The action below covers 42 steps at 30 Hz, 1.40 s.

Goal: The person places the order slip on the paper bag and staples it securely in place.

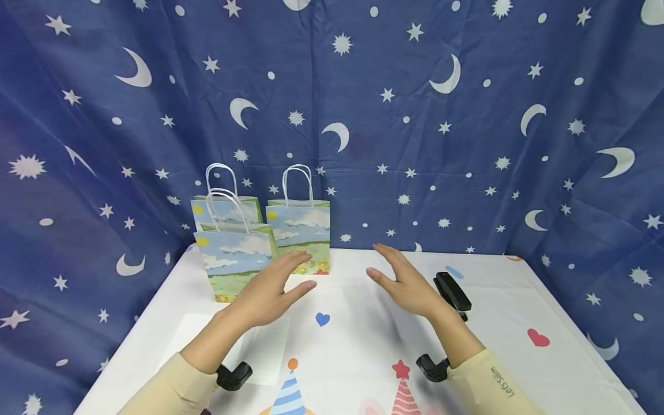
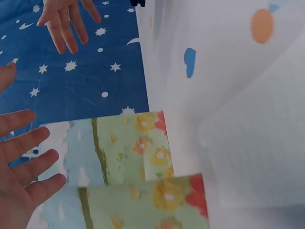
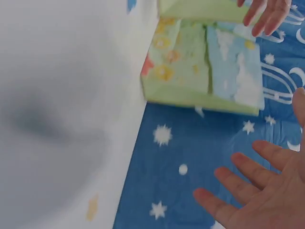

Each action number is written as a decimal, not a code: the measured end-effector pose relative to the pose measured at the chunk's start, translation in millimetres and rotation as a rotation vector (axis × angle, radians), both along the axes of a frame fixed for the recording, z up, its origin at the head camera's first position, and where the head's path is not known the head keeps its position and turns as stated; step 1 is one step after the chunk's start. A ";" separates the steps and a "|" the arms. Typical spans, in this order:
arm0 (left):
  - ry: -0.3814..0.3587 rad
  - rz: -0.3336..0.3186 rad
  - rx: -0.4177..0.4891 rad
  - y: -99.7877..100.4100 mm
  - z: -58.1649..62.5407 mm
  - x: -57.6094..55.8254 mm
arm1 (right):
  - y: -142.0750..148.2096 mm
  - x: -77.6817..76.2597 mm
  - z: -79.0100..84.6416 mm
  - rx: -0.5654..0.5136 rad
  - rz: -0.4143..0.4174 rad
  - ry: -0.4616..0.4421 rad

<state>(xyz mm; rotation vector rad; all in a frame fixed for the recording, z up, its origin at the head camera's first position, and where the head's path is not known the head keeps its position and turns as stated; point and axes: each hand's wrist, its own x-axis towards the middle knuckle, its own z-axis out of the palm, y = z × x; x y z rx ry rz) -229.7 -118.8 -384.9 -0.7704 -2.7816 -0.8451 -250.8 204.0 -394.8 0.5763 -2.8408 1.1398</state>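
My left hand (image 1: 270,294) is raised over the table with its fingers extended and holds nothing. It is nearest to the front gift bag (image 1: 230,259), whose right side it partly hides in the head view. A second paper gift bag (image 1: 308,230) stands to the right, and a third gift bag (image 1: 249,208) stands behind the front one. All three have white handles and a painted sky and meadow. My right hand (image 1: 410,285), also holding nothing, hovers with spread fingers just left of a black stapler (image 1: 452,291).
White sheets of paper (image 1: 270,346) lie under the left forearm, partly covered by it. The white tablecloth (image 1: 342,323) has printed hearts and party hats. A blue curtain (image 1: 363,144) with moons and stars hangs right behind the table.
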 end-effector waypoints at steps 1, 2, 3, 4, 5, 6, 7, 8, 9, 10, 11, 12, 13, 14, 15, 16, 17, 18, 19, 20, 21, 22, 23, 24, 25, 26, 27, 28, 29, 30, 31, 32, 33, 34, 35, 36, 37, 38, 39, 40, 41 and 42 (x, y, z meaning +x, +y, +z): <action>0.001 0.010 0.021 -3.7 -0.8 3.2 | -4.6 0.9 -0.9 -0.032 0.004 -0.016; 0.004 0.024 0.036 -7.6 -1.7 6.1 | -9.2 1.6 -2.1 -0.061 0.009 -0.031; 0.003 0.040 0.048 -11.6 -2.5 8.9 | -14.0 2.2 -2.9 -0.091 0.014 -0.048; 0.002 0.056 0.059 -15.9 -3.7 11.4 | -18.9 2.6 -4.2 -0.116 0.019 -0.062; -0.001 0.070 0.073 -20.4 -4.9 13.5 | -23.8 3.1 -5.4 -0.141 0.026 -0.078; -0.001 0.082 0.088 -25.2 -6.3 15.5 | -28.7 3.4 -6.6 -0.161 0.031 -0.090; -0.002 0.093 0.102 -30.1 -7.9 17.3 | -33.7 3.9 -7.6 -0.181 0.034 -0.105; 0.000 0.103 0.113 -35.0 -9.1 18.7 | -38.5 4.1 -8.9 -0.196 0.038 -0.116; -0.001 0.109 0.125 -40.2 -10.3 19.8 | -43.5 3.8 -10.4 -0.211 0.041 -0.125; -0.002 0.114 0.135 -45.5 -11.3 20.5 | -48.3 3.1 -12.1 -0.224 0.046 -0.128; 0.000 0.121 0.144 -50.8 -12.3 20.7 | -53.0 2.7 -12.8 -0.239 0.049 -0.135; 0.004 0.129 0.149 -56.2 -13.2 21.0 | -57.6 2.0 -13.8 -0.249 0.052 -0.140; 0.003 0.140 0.151 -62.4 -13.6 21.5 | -62.8 1.3 -14.1 -0.260 0.058 -0.144; 0.002 0.153 0.152 -68.4 -13.5 22.1 | -67.9 0.2 -14.5 -0.268 0.067 -0.144; 0.002 0.167 0.155 -74.4 -13.6 22.7 | -73.1 -0.8 -14.6 -0.277 0.075 -0.147; 0.005 0.183 0.160 -80.4 -13.7 23.2 | -77.8 -1.7 -14.7 -0.281 0.086 -0.148; 0.013 0.199 0.161 -86.3 -13.4 24.1 | -82.6 -2.1 -14.2 -0.287 0.095 -0.154; 0.021 0.215 0.162 -92.0 -13.0 24.9 | -87.1 -3.1 -14.3 -0.293 0.105 -0.158; 0.030 0.233 0.165 -97.4 -12.6 25.5 | -91.4 -4.0 -14.2 -0.299 0.115 -0.160; 0.040 0.251 0.171 -102.7 -12.2 25.9 | -95.5 -5.1 -14.2 -0.304 0.123 -0.165; 0.049 0.268 0.177 -107.7 -11.9 26.4 | -99.2 -6.2 -14.4 -0.308 0.132 -0.171; 0.059 0.285 0.185 -112.3 -11.6 26.6 | -102.8 -7.2 -14.5 -0.314 0.140 -0.175; 0.071 0.305 0.192 -116.5 -11.3 26.8 | -106.1 -7.8 -14.1 -0.319 0.145 -0.183; 0.083 0.325 0.201 -120.2 -11.4 26.5 | -109.2 -8.6 -14.0 -0.325 0.148 -0.191; 0.092 0.347 0.211 -123.3 -11.4 26.3 | -112.3 -9.2 -13.9 -0.327 0.149 -0.199; 0.094 0.367 0.222 -126.1 -11.6 26.2 | -115.4 -9.6 -13.8 -0.329 0.149 -0.207; 0.097 0.391 0.230 -128.0 -11.9 26.2 | -118.4 -10.0 -13.7 -0.330 0.148 -0.217; 0.096 0.414 0.237 -129.9 -12.6 26.1 | -121.9 -10.4 -13.4 -0.332 0.150 -0.225; 0.090 0.435 0.243 -131.4 -13.5 26.0 | -125.4 -11.0 -13.7 -0.332 0.152 -0.232; 0.081 0.454 0.249 -132.2 -14.6 25.8 | -128.9 -11.3 -13.9 -0.331 0.155 -0.240; 0.068 0.472 0.252 -132.7 -15.7 25.4 | -132.4 -11.6 -14.1 -0.332 0.160 -0.246; 0.054 0.485 0.252 -132.9 -16.9 25.1 | -135.9 -11.6 -14.1 -0.334 0.167 -0.253; 0.041 0.494 0.255 -132.8 -18.2 24.4 | -139.4 -11.4 -14.2 -0.333 0.176 -0.258; 0.024 0.496 0.260 -132.7 -19.5 23.7 | -142.7 -11.1 -14.1 -0.334 0.186 -0.260; 0.006 0.497 0.261 -132.4 -20.5 23.2 | -145.9 -10.3 -13.6 -0.334 0.195 -0.262; -0.008 0.496 0.259 -131.9 -21.4 22.3 | -148.9 -9.3 -13.0 -0.333 0.203 -0.267; -0.027 0.488 0.259 -131.4 -22.3 21.3 | -151.8 -8.4 -12.4 -0.332 0.213 -0.268; -0.046 0.477 0.261 -130.8 -23.2 20.4 | -154.5 -7.4 -12.0 -0.327 0.222 -0.270; -0.068 0.464 0.266 -130.0 -24.1 19.4 | -156.9 -6.3 -11.5 -0.321 0.228 -0.271; -0.085 0.456 0.267 -129.3 -25.1 18.6 | -159.2 -5.3 -11.1 -0.320 0.237 -0.275; -0.101 0.450 0.269 -128.5 -25.9 18.0 | -161.3 -4.3 -11.1 -0.314 0.246 -0.279; -0.116 0.444 0.273 -127.8 -26.8 17.5 | -163.3 -3.3 -11.3 -0.306 0.255 -0.286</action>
